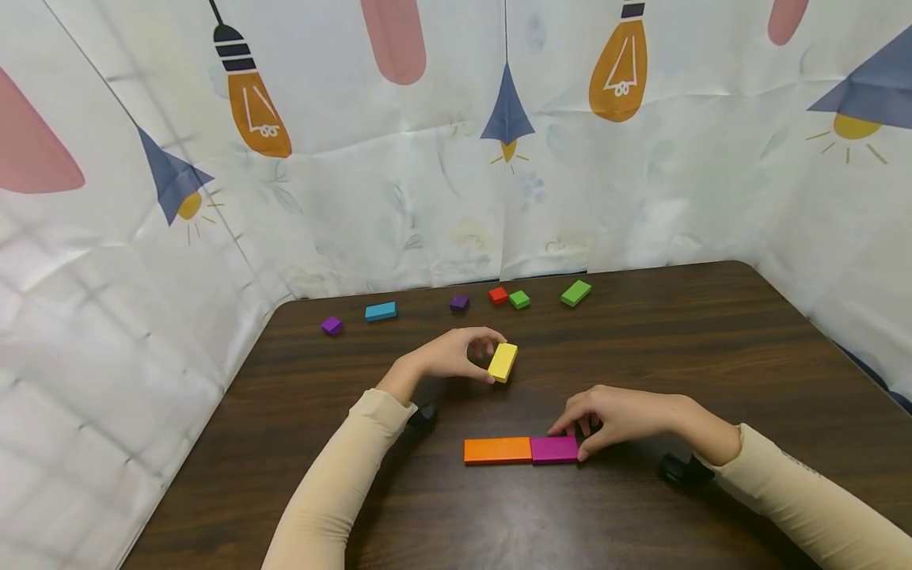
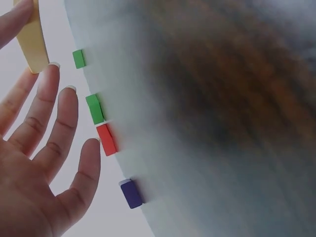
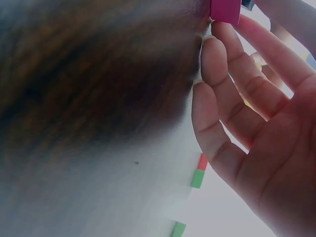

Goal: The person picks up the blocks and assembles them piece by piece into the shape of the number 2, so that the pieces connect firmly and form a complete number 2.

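Note:
My left hand (image 1: 454, 354) pinches a yellow rectangular block (image 1: 503, 362) between thumb and fingers, held up off the table. In the left wrist view this block (image 2: 33, 44) shows at the upper left, with the other fingers spread below it. Nearer to me, an orange block (image 1: 497, 450) lies end to end with a magenta block (image 1: 553, 450), making one straight row. At the row's right end my right hand (image 1: 618, 413) grips the magenta block, its thumb on the near right corner and a fingertip at the far edge. The right wrist view shows the magenta block (image 3: 225, 11) by the fingertips.
Along the far side of the dark wooden table (image 1: 712, 340) lie a purple block (image 1: 332, 325), a blue block (image 1: 381, 311), a dark purple block (image 1: 459, 303), a red block (image 1: 499, 296), a small green block (image 1: 519, 300) and a longer green block (image 1: 575, 293). A patterned curtain (image 1: 456, 206) hangs behind.

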A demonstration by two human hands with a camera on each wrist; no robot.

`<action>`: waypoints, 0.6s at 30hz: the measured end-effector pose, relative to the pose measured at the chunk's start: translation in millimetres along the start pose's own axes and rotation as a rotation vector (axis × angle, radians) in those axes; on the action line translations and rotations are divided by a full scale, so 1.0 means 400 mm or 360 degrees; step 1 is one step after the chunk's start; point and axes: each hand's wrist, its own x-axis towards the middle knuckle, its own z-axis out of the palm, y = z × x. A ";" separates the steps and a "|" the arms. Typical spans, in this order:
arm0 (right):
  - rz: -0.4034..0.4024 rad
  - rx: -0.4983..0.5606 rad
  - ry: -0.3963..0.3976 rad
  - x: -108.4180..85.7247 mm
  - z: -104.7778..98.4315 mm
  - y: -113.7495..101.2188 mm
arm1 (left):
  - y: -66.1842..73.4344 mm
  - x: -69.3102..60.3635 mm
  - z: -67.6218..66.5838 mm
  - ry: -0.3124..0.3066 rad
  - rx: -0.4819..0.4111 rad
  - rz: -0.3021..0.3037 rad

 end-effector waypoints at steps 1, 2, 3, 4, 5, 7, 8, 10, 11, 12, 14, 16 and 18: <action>-0.0002 -0.0001 -0.0001 0.001 -0.001 0.000 | 0.001 -0.004 0.001 0.0002 0.0002 0.0002; -0.0004 -0.0002 -0.0002 0.001 0.000 0.000 | 0.003 -0.008 0.001 0.0002 0.0007 -0.0002; -0.0005 0.0000 -0.0002 0.002 -0.001 -0.001 | 0.004 -0.011 0.002 0.0000 0.0010 -0.0003; -0.0006 0.0000 -0.0002 0.001 0.000 -0.001 | 0.004 -0.014 0.003 -0.0001 0.0010 -0.0005; -0.0006 0.0002 -0.0002 0.001 0.000 -0.001 | 0.005 -0.016 0.005 -0.0002 0.0009 -0.0005; -0.0002 0.0008 -0.0002 0.001 0.000 0.000 | 0.007 -0.021 0.008 -0.0007 0.0004 -0.0002; -0.0002 0.0010 -0.0003 0.001 0.001 0.001 | 0.008 -0.023 0.009 -0.0009 0.0003 -0.0002; 0.0002 0.0011 -0.0004 0.001 0.001 0.003 | 0.009 -0.028 0.011 -0.0009 -0.0006 0.0001; 0.0005 0.0012 -0.0003 0.001 0.001 0.004 | 0.009 -0.031 0.011 -0.0009 -0.0004 0.0001; 0.0006 0.0014 -0.0004 0.001 0.001 0.004 | 0.010 -0.034 0.012 -0.0007 -0.0003 0.0002; 0.0000 0.0013 -0.0005 0.002 0.001 0.004 | 0.009 -0.040 0.012 -0.0004 0.0006 0.0001; 0.0007 0.0022 -0.0008 0.002 0.002 0.003 | 0.008 -0.046 0.012 -0.0001 0.0007 0.0015; 0.0018 0.0031 -0.0012 0.003 0.001 0.002 | 0.008 -0.053 0.013 -0.0001 0.0007 0.0032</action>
